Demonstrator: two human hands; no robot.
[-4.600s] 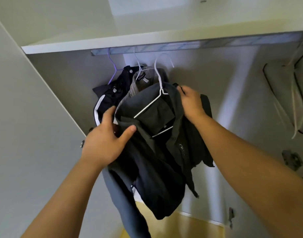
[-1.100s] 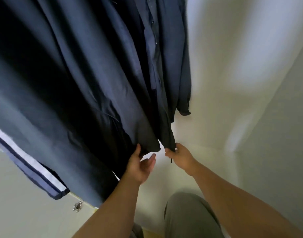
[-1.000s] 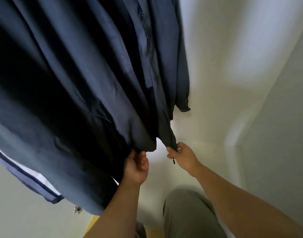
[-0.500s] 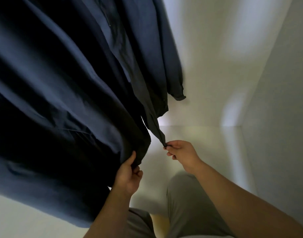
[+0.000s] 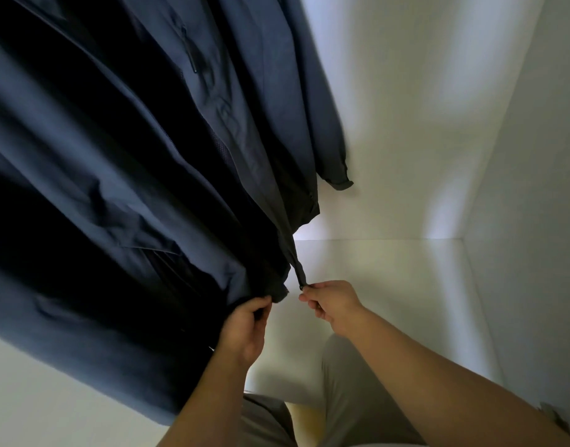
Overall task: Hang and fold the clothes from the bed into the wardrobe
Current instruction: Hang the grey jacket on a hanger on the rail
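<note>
A dark navy jacket (image 5: 141,162) hangs inside the white wardrobe (image 5: 406,130) and fills the upper left of the head view. Its hanger is out of view. My left hand (image 5: 245,324) grips the bottom corner of the jacket's left front panel. Just to the right, my right hand (image 5: 332,301) pinches the lower end of the other front edge, which is pulled taut into a narrow strip (image 5: 296,262). The two hems are a small gap apart. One sleeve cuff (image 5: 338,179) dangles near the back wall.
The wardrobe floor (image 5: 390,285) lies below the hands, with the right side wall (image 5: 535,221) close by. My grey-trousered legs (image 5: 351,391) stand at the wardrobe's front edge. A metal hinge (image 5: 554,417) sits at the lower right.
The view has dropped from the hanging rail to the jacket's hem. Both hands moved from the hanger area down to the bottom front corners and now hold them close together.
</note>
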